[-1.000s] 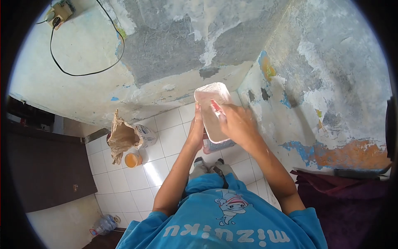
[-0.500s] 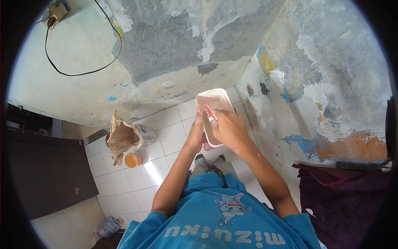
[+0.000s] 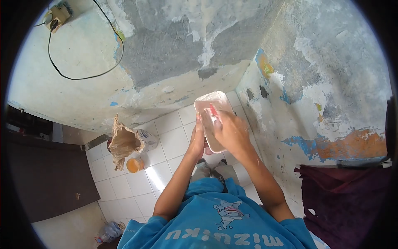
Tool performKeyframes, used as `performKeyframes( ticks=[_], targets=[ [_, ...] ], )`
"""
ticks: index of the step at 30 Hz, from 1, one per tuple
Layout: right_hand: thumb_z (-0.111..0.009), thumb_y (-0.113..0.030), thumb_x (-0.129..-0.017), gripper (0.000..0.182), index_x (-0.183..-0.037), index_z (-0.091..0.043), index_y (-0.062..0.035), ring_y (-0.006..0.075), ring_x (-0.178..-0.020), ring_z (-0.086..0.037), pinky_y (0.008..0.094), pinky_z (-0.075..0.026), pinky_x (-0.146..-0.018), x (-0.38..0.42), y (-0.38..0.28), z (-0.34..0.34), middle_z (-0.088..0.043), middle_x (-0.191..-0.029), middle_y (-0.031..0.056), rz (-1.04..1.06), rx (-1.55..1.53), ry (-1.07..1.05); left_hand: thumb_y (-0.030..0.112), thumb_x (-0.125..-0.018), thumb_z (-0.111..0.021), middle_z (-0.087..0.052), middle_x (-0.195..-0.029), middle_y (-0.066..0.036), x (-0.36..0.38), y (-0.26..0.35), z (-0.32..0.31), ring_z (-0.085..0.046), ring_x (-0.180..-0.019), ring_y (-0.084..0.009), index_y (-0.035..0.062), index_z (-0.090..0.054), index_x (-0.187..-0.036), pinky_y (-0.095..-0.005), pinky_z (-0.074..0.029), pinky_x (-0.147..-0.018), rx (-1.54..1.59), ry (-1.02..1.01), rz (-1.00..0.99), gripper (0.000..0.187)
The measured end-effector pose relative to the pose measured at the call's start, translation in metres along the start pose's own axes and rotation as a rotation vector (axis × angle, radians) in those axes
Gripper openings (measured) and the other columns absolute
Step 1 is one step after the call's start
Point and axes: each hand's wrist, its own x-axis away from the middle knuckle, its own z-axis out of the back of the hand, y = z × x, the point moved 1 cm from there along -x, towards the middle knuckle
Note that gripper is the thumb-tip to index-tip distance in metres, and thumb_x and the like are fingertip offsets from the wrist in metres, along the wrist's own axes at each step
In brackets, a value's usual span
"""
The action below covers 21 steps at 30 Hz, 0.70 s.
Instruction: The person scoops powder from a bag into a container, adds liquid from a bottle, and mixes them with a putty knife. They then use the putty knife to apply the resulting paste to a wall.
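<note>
A white, shallow rectangular tray [image 3: 206, 104] is held out in front of my body, its inside smeared with a pale paste. My left hand [image 3: 197, 140] grips the tray's left side, thumb along the wall and fingers partly hidden underneath. Above the tray, my right hand [image 3: 233, 130] is closed around a small red putty scraper [image 3: 213, 110], whose far end is over the paste. Whitish smears mark the right hand and forearm. How far the scraper touches the tray cannot be made out.
On the tiled floor [image 3: 172, 135] at left stand an open paper sack [image 3: 120, 147], a white bag [image 3: 147, 140] and an orange-yellow cup [image 3: 134, 165]. Patchy walls [image 3: 178, 54] meet in the corner ahead. A cable [image 3: 85, 79] hangs upper left; dark red cloth [image 3: 336, 199] lies right.
My right hand has shifted slightly with the scraper, which now sits a little further right and is turned more upright over the tray. The left hand keeps its hold.
</note>
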Motion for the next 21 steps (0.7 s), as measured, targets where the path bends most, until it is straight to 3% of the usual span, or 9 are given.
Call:
performKeyframes(
  ticks=[3,6,11,20,21],
  targets=[
    [-0.060,-0.013,-0.089,0.028,-0.112,-0.068,0.0007,0.0436,-0.087,-0.068,0.0504,-0.054,-0.080,-0.006,-0.004,0.016,-0.071,-0.097,0.0217,-0.105,-0.026,-0.024,0.085,-0.092,-0.018,-0.025,-0.164,-0.021,0.000,-0.002,-0.003,-0.034,-0.148,-0.0364,0.0096,-0.013,-0.162,-0.0549,-0.039,-0.115,-0.032,0.035,-0.061,0.103],
    [-0.060,-0.013,-0.089,0.028,-0.111,-0.068,0.0009,0.0435,-0.087,-0.068,0.0505,-0.054,-0.079,0.002,-0.011,0.007,-0.071,-0.097,0.0222,-0.060,-0.076,-0.041,0.085,-0.092,-0.018,-0.019,-0.166,-0.020,0.000,0.000,-0.006,-0.028,-0.151,-0.0360,0.0102,-0.008,-0.163,-0.0537,-0.036,-0.117,-0.011,0.000,-0.094,0.104],
    [-0.061,-0.013,-0.089,0.025,-0.109,-0.068,-0.0006,0.0410,-0.085,-0.070,0.0496,-0.055,-0.078,-0.002,-0.006,0.002,-0.071,-0.097,0.0209,-0.060,0.036,-0.068,0.081,-0.096,-0.017,-0.022,-0.165,-0.020,0.010,0.010,-0.011,-0.029,-0.150,-0.0346,0.0104,-0.010,-0.163,-0.0492,-0.035,-0.119,-0.076,0.035,-0.051,0.098],
    [-0.061,-0.015,-0.088,0.024,-0.107,-0.068,-0.0017,0.0405,-0.079,-0.070,0.0502,-0.055,-0.072,-0.005,-0.017,0.025,-0.071,-0.093,0.0197,-0.061,0.050,0.050,0.081,-0.095,-0.015,-0.022,-0.166,-0.018,0.000,-0.001,-0.007,-0.026,-0.152,-0.0341,0.0103,-0.012,-0.163,-0.0483,-0.029,-0.122,-0.046,0.010,-0.162,0.098],
    [-0.061,-0.016,-0.088,0.024,-0.107,-0.068,-0.0017,0.0404,-0.078,-0.069,0.0505,-0.055,-0.071,-0.002,-0.019,0.017,-0.071,-0.092,0.0197,-0.001,0.047,0.061,0.080,-0.097,-0.016,-0.038,-0.151,-0.018,-0.001,-0.002,-0.012,-0.044,-0.131,-0.0283,0.0071,-0.019,-0.160,-0.0395,-0.043,-0.097,-0.069,0.085,-0.215,0.096]
  ],
)
